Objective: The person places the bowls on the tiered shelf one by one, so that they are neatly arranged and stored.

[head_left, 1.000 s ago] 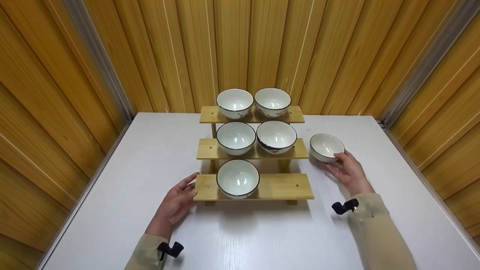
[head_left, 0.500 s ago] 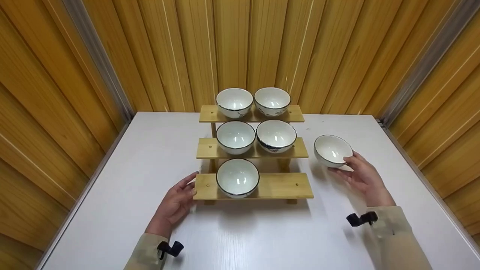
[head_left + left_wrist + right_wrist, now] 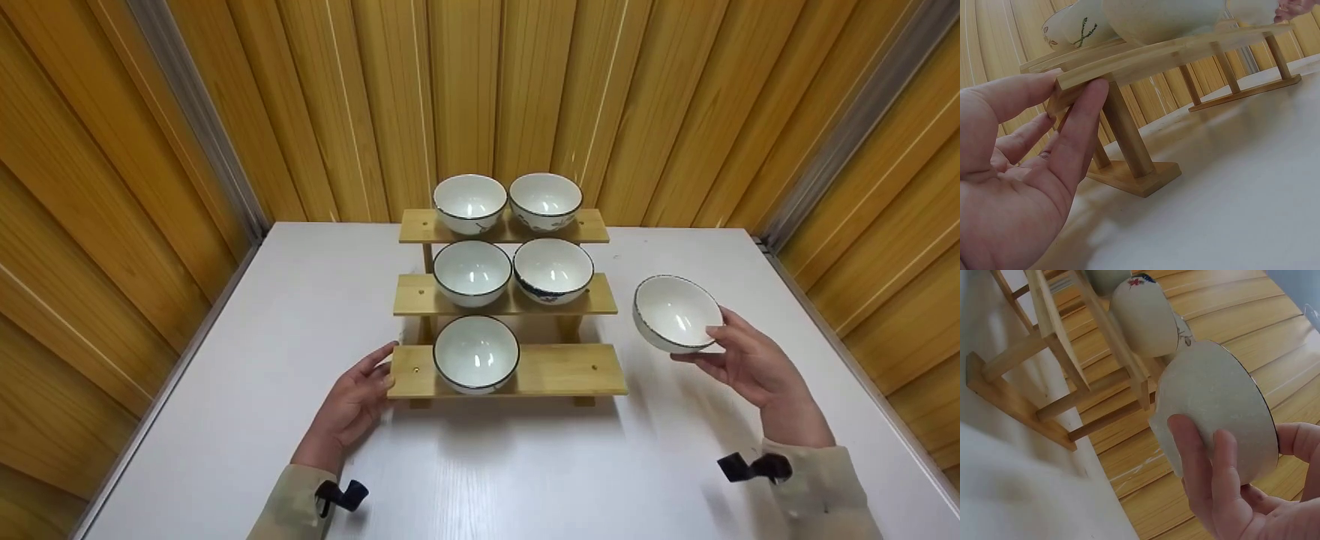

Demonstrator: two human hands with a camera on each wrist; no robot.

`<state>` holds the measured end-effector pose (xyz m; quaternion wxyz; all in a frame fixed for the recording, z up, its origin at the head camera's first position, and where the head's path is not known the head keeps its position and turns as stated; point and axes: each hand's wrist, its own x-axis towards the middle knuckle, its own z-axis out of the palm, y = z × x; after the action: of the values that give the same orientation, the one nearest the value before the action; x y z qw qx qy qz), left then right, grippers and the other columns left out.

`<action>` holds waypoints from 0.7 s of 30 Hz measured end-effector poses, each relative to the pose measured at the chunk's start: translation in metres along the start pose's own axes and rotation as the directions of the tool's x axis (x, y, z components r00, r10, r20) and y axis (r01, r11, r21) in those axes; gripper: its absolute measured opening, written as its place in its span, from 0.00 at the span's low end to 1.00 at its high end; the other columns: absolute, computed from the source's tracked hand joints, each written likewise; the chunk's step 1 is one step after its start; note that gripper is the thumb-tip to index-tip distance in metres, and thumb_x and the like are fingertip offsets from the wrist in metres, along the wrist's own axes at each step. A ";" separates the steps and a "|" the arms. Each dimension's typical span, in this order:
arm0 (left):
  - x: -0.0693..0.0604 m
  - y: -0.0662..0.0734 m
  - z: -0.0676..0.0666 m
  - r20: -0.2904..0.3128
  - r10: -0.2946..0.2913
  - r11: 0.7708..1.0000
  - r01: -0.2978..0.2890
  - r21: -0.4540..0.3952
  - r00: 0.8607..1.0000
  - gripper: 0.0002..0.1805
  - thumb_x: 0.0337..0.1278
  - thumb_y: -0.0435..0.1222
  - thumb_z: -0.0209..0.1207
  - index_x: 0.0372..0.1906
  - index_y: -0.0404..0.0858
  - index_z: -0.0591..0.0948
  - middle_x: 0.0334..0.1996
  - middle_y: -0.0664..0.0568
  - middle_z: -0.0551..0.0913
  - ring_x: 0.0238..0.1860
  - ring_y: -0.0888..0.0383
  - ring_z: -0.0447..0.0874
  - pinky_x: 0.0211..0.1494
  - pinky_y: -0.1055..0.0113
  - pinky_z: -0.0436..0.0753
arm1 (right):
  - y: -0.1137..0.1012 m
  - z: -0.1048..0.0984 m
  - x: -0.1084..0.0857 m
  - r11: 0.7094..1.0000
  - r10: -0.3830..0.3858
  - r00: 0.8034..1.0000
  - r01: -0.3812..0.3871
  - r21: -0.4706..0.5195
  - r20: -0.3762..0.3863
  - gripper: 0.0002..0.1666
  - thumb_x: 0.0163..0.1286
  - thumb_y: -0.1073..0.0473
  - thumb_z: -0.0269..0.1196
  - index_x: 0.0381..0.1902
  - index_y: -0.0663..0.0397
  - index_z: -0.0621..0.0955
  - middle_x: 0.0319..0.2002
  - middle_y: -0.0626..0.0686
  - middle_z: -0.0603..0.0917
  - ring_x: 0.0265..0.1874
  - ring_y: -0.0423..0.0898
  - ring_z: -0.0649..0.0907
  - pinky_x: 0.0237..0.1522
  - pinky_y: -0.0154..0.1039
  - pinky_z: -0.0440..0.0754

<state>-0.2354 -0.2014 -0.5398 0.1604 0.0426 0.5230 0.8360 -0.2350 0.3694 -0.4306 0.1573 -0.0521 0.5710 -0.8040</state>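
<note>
In the head view my right hand (image 3: 757,367) holds a white bowl (image 3: 675,311) up off the table, to the right of a three-step wooden display stand (image 3: 566,371). Its thumb lies over the dark rim, and in the right wrist view the fingers (image 3: 1224,467) support the bowl's outside. My left hand (image 3: 356,401) grips the left end of the lowest shelf (image 3: 1129,59), with finger and thumb on the board. One bowl (image 3: 476,354) sits on that bottom shelf. Two bowls stand on the middle shelf (image 3: 412,295), two more on the top shelf (image 3: 414,225).
A white table (image 3: 525,472) carries the stand. Wood-look panels (image 3: 525,90) enclose it at the back and both sides. Black wrist mounts (image 3: 754,469) sit on both sleeves.
My right hand has drawn the bowl toward me and to the right, lifting it higher above the table. The left hand has kept its place on the stand; the other bowls have not moved.
</note>
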 end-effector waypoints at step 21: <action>0.001 -0.001 0.001 -0.018 -0.004 1.000 0.004 -0.016 1.000 0.38 0.70 0.22 0.52 0.81 0.38 0.56 0.67 0.49 0.74 0.61 0.55 0.83 0.61 0.64 0.85 | 0.022 0.061 0.015 0.985 0.108 0.988 -0.091 -0.144 0.113 0.24 0.80 0.64 0.51 0.69 0.38 0.71 0.52 0.48 0.85 0.42 0.47 0.91 0.49 0.39 0.89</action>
<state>-0.2356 -0.1998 -0.5406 0.1578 0.0326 0.5179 0.8402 -0.2285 0.3031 -0.4313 0.2274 -0.0826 0.6169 -0.7489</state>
